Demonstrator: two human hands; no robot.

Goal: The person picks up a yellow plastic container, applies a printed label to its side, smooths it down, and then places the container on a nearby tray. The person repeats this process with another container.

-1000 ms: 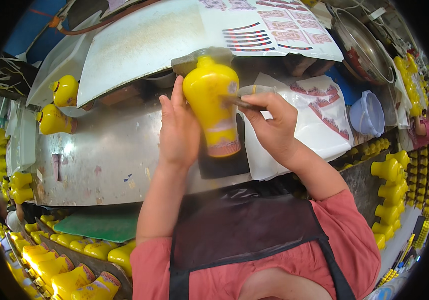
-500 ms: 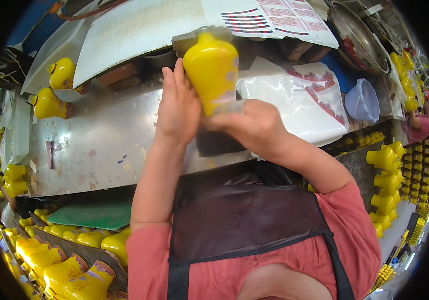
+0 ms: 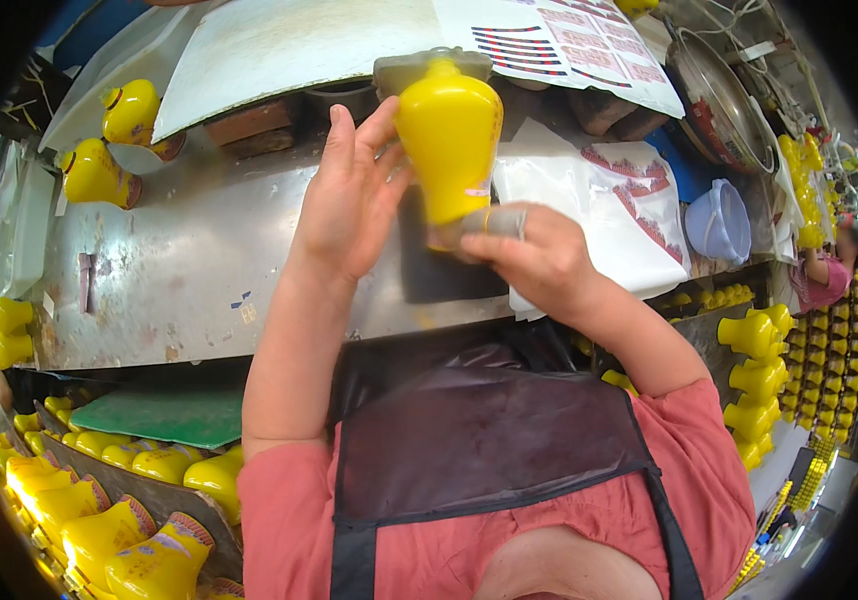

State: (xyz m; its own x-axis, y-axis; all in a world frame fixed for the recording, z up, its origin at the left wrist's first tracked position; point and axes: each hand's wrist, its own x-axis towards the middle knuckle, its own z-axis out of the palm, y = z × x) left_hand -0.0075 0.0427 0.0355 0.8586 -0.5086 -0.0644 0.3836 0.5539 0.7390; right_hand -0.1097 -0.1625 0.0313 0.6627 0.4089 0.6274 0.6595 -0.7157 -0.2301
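Note:
A glossy yellow vase (image 3: 448,130) lies lengthwise in front of me, its wide shoulder away from me and its narrower foot toward me. Its neck end is against a dull metal bracket (image 3: 433,68) at the board's edge. My right hand (image 3: 539,250) is closed at the vase's foot, slightly blurred. A grey band-like piece (image 3: 494,222) shows at its fingers; I cannot tell exactly what it is. Beside the vase's left side, my left hand (image 3: 354,195) is open, fingers spread and fingertips close to the yellow surface. A small pinkish mark shows near the foot.
White sheets with red patterned decals (image 3: 599,210) lie to the right, near a pale blue bucket (image 3: 719,222). Two yellow vases (image 3: 99,175) rest at the far left of the metal table (image 3: 174,290). More vases (image 3: 164,560) fill racks at lower left and right.
The vase has turned: purplish patches on its right side no longer show, and fine lettering appears there. My left fingers have spread and come slightly away from it. The view has shifted a little.

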